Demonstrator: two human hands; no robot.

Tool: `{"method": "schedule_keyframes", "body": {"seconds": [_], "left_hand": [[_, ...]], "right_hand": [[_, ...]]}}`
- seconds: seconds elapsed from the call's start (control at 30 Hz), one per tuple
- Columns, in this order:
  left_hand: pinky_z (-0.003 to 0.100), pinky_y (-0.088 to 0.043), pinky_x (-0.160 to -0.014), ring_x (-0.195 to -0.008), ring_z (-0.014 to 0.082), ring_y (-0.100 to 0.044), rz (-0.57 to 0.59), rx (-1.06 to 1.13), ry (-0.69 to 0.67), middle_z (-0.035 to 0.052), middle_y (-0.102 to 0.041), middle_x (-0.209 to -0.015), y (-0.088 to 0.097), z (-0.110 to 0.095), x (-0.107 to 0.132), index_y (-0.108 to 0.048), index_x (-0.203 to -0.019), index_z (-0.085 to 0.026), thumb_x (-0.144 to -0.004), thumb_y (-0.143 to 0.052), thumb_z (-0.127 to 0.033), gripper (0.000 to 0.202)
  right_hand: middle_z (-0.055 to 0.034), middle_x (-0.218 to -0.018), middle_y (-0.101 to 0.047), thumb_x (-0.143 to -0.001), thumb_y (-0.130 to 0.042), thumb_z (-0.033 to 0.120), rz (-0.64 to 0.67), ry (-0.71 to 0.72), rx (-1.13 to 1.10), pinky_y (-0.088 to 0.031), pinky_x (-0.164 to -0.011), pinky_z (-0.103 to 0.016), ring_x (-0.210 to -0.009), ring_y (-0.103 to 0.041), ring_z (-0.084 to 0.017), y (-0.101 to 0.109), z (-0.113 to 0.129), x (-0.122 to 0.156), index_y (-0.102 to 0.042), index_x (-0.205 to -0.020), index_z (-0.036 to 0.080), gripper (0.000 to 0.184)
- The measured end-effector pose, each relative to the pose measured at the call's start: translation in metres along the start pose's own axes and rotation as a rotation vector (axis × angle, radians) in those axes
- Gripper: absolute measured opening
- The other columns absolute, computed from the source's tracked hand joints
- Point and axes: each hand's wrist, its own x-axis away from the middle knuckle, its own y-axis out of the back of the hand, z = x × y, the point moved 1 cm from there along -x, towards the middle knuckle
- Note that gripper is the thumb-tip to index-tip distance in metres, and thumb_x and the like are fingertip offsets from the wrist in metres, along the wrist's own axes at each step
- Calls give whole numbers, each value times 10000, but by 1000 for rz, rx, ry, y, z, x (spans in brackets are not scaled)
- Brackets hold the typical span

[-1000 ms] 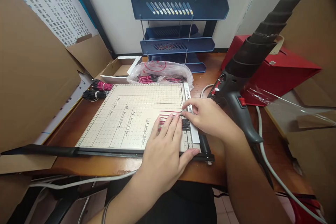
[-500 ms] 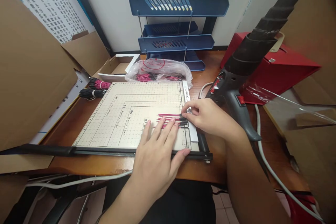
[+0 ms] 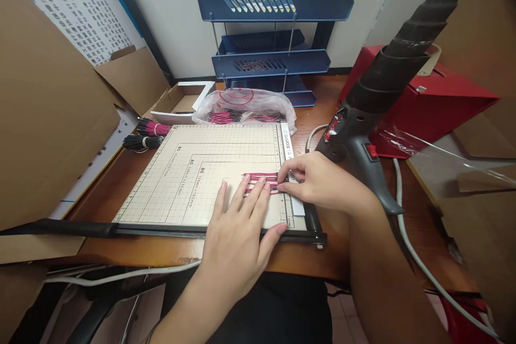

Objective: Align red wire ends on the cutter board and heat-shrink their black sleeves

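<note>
Several thin red-and-black wires (image 3: 261,176) lie side by side on the cream gridded board of a paper cutter (image 3: 161,183), near its right edge. My left hand (image 3: 236,234) rests over the board with its fingers spread, fingertips touching the left part of the wires. At their black right ends, my right hand (image 3: 322,180) has its thumb on the near side and its index finger on the far side, closed around the group. The fingers partly hide the black ends. Along the cutter's front edge runs its long black handle (image 3: 76,228).
Behind the cutter lie a plastic bag (image 3: 250,98) of wires and a blue tiered tray (image 3: 274,2). Bundled wires (image 3: 143,142) sit at left by an open carton (image 3: 183,99). At right stand a hot air gun (image 3: 363,123) and a red box (image 3: 447,102).
My right thumb has moved toward me, from pinching the farthest wire to closing round the group. The wires' black ends now sit closer together. My left hand has hardly moved.
</note>
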Motion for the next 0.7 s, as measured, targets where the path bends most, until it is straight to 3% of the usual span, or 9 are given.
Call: {"method": "schedule_keyframes", "body": {"seconds": [0.3, 0.5, 0.7], "left_hand": [[604, -304, -1219, -1485, 306, -401, 27, -4, -1, 5, -451, -1587, 2, 1, 1, -448, -1529, -164, -1074, -365, -515, 580], [619, -296, -1225, -1489, 318, -397, 46, 2, 0, 22, -459, -1581, 4, 3, -3, -456, -1529, -179, -1075, -354, -514, 573], [613, -294, -1235, -1508, 313, -365, 85, 0, -30, 32, -419, -1607, 4, 3, -8, -431, -1547, -167, -1075, -324, -539, 610]], "right_hand": [[32, -574, -484, -831, -660, 254, -78, -7, 20, -281, -583, -263, -550, -361, -92, 0, 0, -1, -793, -833, 211, 139], [26, -534, -489, -832, -617, 240, -40, -17, 15, -289, -575, -265, -525, -368, -95, 0, -2, 0, -802, -832, 197, 189], [21, -573, -507, -812, -613, 226, -84, -16, 34, -294, -569, -258, -551, -398, -101, -1, -3, -1, -771, -785, 205, 162]]}}
